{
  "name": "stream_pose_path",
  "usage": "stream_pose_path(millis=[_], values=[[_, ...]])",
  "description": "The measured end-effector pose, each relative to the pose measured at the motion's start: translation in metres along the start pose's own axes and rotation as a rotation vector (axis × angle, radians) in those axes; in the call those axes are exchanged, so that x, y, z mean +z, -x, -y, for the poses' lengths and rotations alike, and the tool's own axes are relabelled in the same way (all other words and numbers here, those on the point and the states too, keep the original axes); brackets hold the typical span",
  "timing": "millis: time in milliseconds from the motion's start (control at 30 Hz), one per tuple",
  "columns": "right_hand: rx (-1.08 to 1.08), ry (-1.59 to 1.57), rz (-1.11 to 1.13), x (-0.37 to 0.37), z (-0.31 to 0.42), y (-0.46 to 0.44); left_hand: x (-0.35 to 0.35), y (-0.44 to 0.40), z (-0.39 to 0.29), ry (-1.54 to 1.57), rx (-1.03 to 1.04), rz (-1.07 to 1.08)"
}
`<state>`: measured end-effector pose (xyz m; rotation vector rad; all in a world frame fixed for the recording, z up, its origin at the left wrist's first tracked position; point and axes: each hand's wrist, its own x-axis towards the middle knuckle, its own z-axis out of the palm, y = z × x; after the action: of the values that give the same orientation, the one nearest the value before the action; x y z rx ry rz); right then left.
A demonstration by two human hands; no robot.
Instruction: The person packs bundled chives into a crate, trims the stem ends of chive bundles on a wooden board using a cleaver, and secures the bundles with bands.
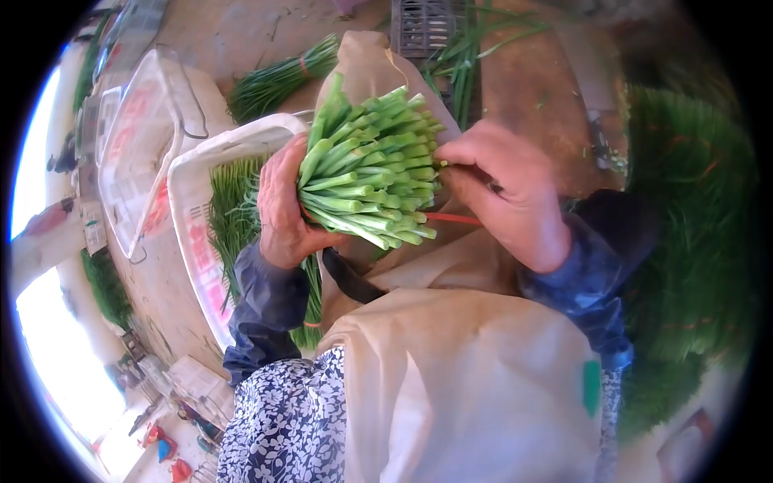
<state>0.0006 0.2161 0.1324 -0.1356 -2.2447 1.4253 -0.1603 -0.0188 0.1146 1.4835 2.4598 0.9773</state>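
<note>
My left hand (283, 208) is wrapped round the left side of a thick bunch of green stalks (366, 173), whose cut ends face up toward me. At the bunch's right edge, my right hand (507, 181) has thumb and forefinger pinched together by the stalk ends. A tiny yellow-green bit shows at those fingertips; what exactly they grip is too small to tell. A red band (452, 218) runs from the bunch to below my right hand, and its far end is hidden.
At left stands a white plastic basket (187, 211) with green bundles (232, 189) in it, beside another white basket (129, 153). A tied bundle (282, 80) lies ahead near a dark crate (427, 28). Large green piles (684, 225) fill the right. A tan apron (475, 354) covers my lap.
</note>
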Motion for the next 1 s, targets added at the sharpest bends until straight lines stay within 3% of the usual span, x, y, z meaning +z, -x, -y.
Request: stream_pose_path(millis=[133, 200, 233, 333, 400, 633, 733, 1000], values=[[-0.022, 0.105, -0.002, -0.003, 0.001, -0.002, -0.001, -0.002, -0.004, -0.036, 0.033, -0.003], [0.035, 0.543, -0.192, -0.022, -0.013, -0.005, -0.004, -0.005, -0.005, -0.053, 0.097, -0.015], [0.251, 0.688, -0.093, -0.031, -0.019, -0.007, -0.006, -0.007, -0.009, -0.095, 0.141, -0.026], [0.056, 0.604, -0.113, -0.036, -0.003, -0.026, -0.007, -0.011, -0.012, -0.104, 0.116, 0.011], [-0.104, 0.039, 0.041, -0.021, 0.017, -0.040, -0.008, -0.009, -0.010, -0.105, 0.121, 0.022], [-0.063, -0.097, 0.274, -0.010, 0.025, -0.061, -0.005, -0.007, -0.011, -0.093, 0.123, -0.024], [-0.095, 0.065, 0.263, -0.008, 0.029, -0.059, -0.009, -0.008, -0.013, -0.093, 0.139, -0.010], [-0.062, 0.062, 0.249, 0.002, 0.031, -0.060, -0.007, -0.009, -0.012, -0.095, 0.157, -0.016]])
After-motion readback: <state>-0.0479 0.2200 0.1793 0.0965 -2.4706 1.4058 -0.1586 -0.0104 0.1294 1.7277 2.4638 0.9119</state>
